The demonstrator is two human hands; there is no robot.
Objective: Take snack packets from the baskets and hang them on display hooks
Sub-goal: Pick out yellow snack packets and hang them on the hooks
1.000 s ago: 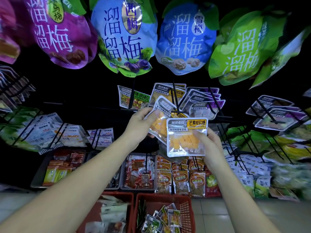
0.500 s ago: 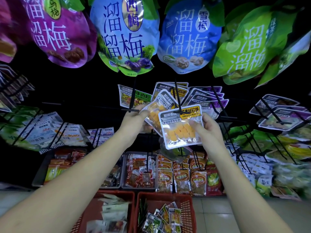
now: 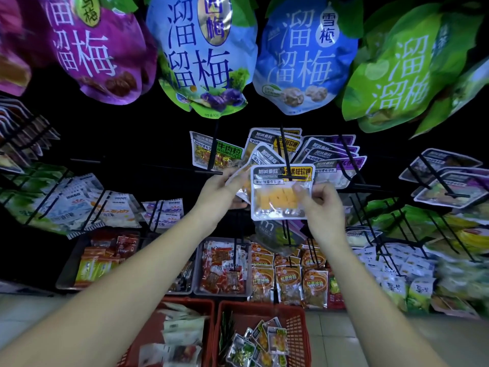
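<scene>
**Head view of a snack display wall.** The right hand pinches a clear plastic packet of yellow-orange cubes at its right edge. The thumb lies on the front face and the other fingers are behind it. The packet is upright and faces the camera. Its grey-and-yellow header lies at the tip of a black wire display hook; whether the hook passes through the header cannot be told.

The left hand grips a second, tilted packet of the same kind, just behind and to the left of the first, with fingers curled round its left edge. Further packets of this kind hang farther back on the same hook.

On neighbouring hooks hang a green-labelled packet to the left and purple-labelled packets to the right. Large purple, pale blue, blue and green pouches hang above.

Two red plastic baskets stand on the floor below the arms. The left basket holds white packets. The right basket holds small clear packets.
</scene>
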